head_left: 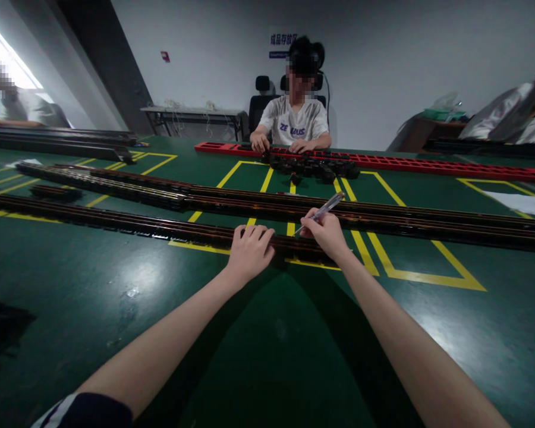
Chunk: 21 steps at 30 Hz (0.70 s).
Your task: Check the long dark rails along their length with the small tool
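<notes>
Head view: left hand (pixel 248 252) flat on black rail (pixel 160 229), right hand (pixel 327 236) pinching clear tool (pixel 323 210).

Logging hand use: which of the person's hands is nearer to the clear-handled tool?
Right. The right hand holds the clear-handled tool, tip down at the nearest black rail; the left hand rests on that rail, to the tool's left, not touching it.

Long rail (pixel 182 233): dark, semi-gloss, looks metal, brownish sheen along edges.
Pen-like tool (pixel 323 209): clear plastic barrel, glossy; tip too small to tell.
Table top (pixel 116 309): green, smooth, glossy, lamp glare, few scuffs.
Marking lines (pixel 432 280): yellow, flat, matt.
Far tray (pixel 428 163): red, looks plastic, matt.
Small parts (pixel 312 166): black, dull.
</notes>
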Available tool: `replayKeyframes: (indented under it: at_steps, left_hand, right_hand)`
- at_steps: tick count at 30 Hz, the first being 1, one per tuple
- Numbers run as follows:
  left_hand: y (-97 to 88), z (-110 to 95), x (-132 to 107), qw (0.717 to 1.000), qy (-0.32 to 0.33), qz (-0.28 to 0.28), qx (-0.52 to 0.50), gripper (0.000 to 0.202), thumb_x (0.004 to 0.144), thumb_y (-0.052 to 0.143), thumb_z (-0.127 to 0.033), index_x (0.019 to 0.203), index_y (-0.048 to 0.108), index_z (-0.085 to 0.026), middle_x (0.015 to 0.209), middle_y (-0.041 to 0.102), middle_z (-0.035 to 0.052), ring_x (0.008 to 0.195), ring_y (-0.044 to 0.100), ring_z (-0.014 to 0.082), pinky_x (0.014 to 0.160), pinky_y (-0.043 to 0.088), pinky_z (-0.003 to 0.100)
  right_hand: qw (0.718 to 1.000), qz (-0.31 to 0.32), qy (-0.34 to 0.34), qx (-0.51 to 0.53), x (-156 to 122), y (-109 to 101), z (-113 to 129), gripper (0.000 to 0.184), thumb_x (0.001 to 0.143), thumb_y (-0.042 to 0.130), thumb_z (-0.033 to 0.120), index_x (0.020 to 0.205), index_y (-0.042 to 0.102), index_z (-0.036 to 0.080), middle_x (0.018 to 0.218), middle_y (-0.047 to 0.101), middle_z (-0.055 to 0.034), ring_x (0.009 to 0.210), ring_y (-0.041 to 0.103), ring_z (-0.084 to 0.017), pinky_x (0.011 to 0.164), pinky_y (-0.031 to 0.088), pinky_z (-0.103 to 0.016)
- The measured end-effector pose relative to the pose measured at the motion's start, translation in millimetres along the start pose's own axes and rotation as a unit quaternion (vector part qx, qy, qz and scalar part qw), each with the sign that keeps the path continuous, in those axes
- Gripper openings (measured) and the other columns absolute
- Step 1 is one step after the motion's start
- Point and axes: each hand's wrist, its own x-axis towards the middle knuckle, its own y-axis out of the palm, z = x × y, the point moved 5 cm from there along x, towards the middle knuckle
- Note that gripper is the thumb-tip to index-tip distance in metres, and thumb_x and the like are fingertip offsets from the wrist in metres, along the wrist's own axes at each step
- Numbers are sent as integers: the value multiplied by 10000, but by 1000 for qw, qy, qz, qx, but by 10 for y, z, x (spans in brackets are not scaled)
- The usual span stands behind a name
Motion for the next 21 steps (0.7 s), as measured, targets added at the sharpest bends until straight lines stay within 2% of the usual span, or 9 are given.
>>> replayKeyframes:
  at_steps: [10, 21]
  left_hand:
    - [2, -5, -2, 1000, 4, 2, -2, 323, 867, 416, -167, 1121, 614, -196, 1135, 653, 89, 1071, 564, 260, 961, 353, 466]
    - [-9, -6, -3, 1000, 1, 6, 4, 349, 885, 372, -149, 1129, 618, -186, 1151, 651, 95, 1086, 564, 258, 972, 351, 472]
  right_hand:
    - [1000, 4, 0, -7, -37, 44, 104, 139, 712, 569, 299, 621, 534, 200, 514, 618, -5, 491, 588, -144, 530, 475, -250]
    - [1000, -1, 10, -22, -13, -8, 46, 140, 708, 562, 286, 602, 531, 200, 499, 602, -5, 510, 593, -155, 565, 486, -269]
